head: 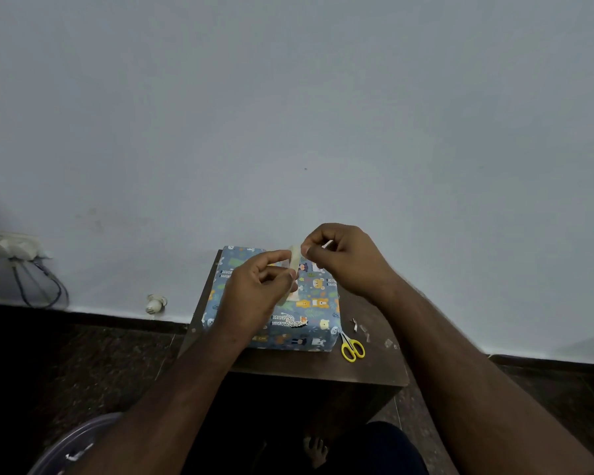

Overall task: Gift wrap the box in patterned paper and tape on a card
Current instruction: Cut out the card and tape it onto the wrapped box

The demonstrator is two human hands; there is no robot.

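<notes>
Both hands, left hand (254,286) and right hand (343,258), pinch a tape strip (294,265) in a closed grip just above the wrapped box (309,317) on the bench (364,368).

My left hand (254,286) is covering the wrapped box's (309,317) near-left top, and my right hand (343,258) is hiding its far-right corner. The pale strip (294,260) pinched between them is blurring; I cannot tell tape from card. Scraps (367,335) by the small table's (374,368) right edge are too small to identify. A round container (72,447) is running off the bottom edge.
</notes>
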